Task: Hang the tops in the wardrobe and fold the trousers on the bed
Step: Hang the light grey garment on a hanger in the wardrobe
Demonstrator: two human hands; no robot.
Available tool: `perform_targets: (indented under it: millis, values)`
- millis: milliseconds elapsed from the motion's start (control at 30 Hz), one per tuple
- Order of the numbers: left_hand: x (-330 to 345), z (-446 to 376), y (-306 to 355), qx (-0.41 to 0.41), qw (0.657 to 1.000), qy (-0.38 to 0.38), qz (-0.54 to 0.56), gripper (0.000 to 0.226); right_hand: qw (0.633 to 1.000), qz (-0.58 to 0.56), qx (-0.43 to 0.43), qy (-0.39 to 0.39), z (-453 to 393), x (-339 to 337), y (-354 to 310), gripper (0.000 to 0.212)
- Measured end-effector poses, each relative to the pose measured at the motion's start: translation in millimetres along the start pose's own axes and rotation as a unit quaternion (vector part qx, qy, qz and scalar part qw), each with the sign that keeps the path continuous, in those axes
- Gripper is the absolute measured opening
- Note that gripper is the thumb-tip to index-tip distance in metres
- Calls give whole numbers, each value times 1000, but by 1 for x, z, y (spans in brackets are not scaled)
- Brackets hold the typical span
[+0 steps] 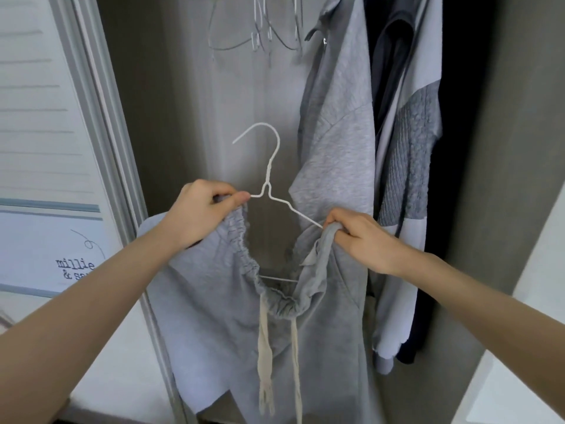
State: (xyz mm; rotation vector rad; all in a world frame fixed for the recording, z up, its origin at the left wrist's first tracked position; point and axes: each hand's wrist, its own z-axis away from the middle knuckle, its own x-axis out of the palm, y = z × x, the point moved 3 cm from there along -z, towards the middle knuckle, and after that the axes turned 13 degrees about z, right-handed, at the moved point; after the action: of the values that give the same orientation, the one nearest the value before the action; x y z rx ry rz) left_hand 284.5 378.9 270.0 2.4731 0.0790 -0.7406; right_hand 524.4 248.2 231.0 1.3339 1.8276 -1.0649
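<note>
1. A grey drawstring garment (214,289) is gripped at its gathered edge by the left hand (198,209) and right hand (357,237), before the wardrobe.
2. The white hanger (269,179) rises between both grips; its lower bar is largely hidden by fabric.

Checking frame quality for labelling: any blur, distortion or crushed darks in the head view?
Head view: white hanger and both hands sharp; bare wire hangers up top soft; wardrobe frame bows from the wide lens; dark clothes at right lose detail.
</note>
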Motion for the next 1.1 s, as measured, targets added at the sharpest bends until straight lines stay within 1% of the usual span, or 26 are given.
perform_targets:
  millis: [167, 300, 367, 467, 533, 600, 700, 800, 900, 1000, 1100]
  values:
    - [-9, 3, -5, -40, 998, 0, 45, 29, 998, -34, 52, 1, -10, -1, 9, 16]
    - [-14, 8, -9, -54, 996, 3, 65, 34, 995, -64, 70, 22, -15, -1, 9, 20]
    - [-16, 9, -10, -58, 996, 6, 73, 41, 995, -68, 70, 29, -16, -1, 6, 19]
    - [-17, 12, -12, -58, 995, -11, 78, 57, 993, -78, 74, 39, -18, 0, 6, 21]
    - [-21, 13, -14, -66, 994, -16, 82, 61, 991, -85, 85, 52, -19, 0, 8, 24]
    - [-28, 15, -17, -84, 992, -14, 88, 59, 987, -98, 106, 66, -20, -2, 14, 26]
    - [-39, 21, -23, -132, 986, 0, 105, 49, 978, -133, 146, 72, -23, -5, 24, 30]
    - [-46, 29, -34, -209, 967, 48, 135, 49, 971, -163, 159, 70, -25, -7, 25, 23]
    - [-46, 34, -44, -277, 939, 99, 179, 52, 971, -179, 148, 58, -28, -8, 21, 24]
    - [-49, 39, -48, -336, 900, 151, 233, 37, 973, -174, 140, 49, -31, -13, 21, 14]
    - [-59, 45, -52, -364, 871, 182, 275, 28, 969, -180, 158, 64, -29, -22, 31, 8]
